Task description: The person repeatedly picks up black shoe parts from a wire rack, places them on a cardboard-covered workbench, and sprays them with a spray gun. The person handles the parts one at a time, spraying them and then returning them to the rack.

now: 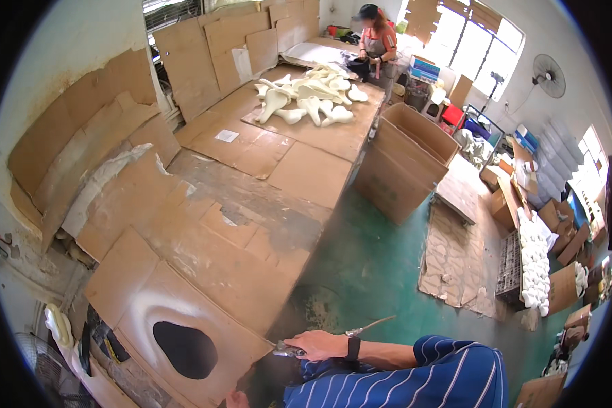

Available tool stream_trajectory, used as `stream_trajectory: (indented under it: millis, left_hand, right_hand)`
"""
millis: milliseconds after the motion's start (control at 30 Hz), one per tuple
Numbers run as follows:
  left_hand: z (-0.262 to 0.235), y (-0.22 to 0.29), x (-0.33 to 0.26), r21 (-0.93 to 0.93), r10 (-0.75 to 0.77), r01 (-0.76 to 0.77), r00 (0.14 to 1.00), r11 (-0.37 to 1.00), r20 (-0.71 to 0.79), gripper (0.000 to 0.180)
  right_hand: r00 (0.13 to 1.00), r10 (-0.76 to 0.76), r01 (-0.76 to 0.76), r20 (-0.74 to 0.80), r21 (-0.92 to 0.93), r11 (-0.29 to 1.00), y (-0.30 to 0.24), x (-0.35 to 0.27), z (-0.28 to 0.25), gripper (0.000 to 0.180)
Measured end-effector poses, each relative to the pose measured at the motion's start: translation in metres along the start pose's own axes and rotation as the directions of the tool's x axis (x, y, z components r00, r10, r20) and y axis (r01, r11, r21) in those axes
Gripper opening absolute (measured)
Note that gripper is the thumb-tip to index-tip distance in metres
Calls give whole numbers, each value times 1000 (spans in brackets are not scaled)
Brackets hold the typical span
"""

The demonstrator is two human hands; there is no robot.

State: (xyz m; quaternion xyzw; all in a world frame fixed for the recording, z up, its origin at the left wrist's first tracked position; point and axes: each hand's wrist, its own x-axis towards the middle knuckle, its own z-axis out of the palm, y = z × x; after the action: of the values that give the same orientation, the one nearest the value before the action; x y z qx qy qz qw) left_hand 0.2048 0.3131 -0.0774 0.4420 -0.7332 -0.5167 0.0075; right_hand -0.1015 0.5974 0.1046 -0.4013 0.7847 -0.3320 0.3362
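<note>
A person in a blue striped sleeve [415,374] works at the near end of a long, cardboard-covered tabletop [296,234]. The right hand [317,345] is closed around a small metal spray tool [289,349], fingers curled in, just beside the right corner of the nearest cardboard sheet [132,272]; a thin hose [374,325] shows behind the wrist. The left hand [236,399] is only a sliver at the lower rim of the view, so how open it is and whether it holds anything cannot be told.

On that sheet, toward the tabletop's near edge, is a dark rounded patch [185,350] ringed by whitish haze; whether it is a piece, paint or an opening is unclear. Cream-coloured curved pieces [313,95] lie heaped near the tabletop's far right corner, well apart from the hands.

The step in hand looks like spraying, or a pause in it, with the tool held ready. The next move probably calls for a steady right-hand grip, the nozzle aimed deliberately, and the hose clear of the tabletop's right edge.
</note>
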Motion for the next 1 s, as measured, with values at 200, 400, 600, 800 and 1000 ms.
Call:
stream_trajectory:
  millis: [200, 400, 600, 800, 1000]
  left_hand:
    - [2, -22, -6, -366, -102, 76, 994, 928, -51, 38]
    - [-16, -7, -18, -234, -85, 81, 996, 969, -5, 38]
    - [-44, 14, 45, 288, -6, 15, 999, 957, -33, 27]
    - [-62, -105, 158, -113, 4, -10, 999, 994, -50, 18]
    - [-47, -123, 168, -449, -117, 111, 993, 887, 15, 29]
  right_hand:
    - [995, -37, 45, 91, -82, 996, 4, 45, -26, 54]
    - [988, -131, 138, 79, -100, 985, 3, 77, -28, 62]
    - [995, -63, 61, -82, -27, 998, -32, 51, -35, 57]
    - [990, -53, 53, -128, -3, 999, -88, 40, -7, 53]
    - [997, 69, -71, -46, -35, 997, -116, 24, 43, 55]
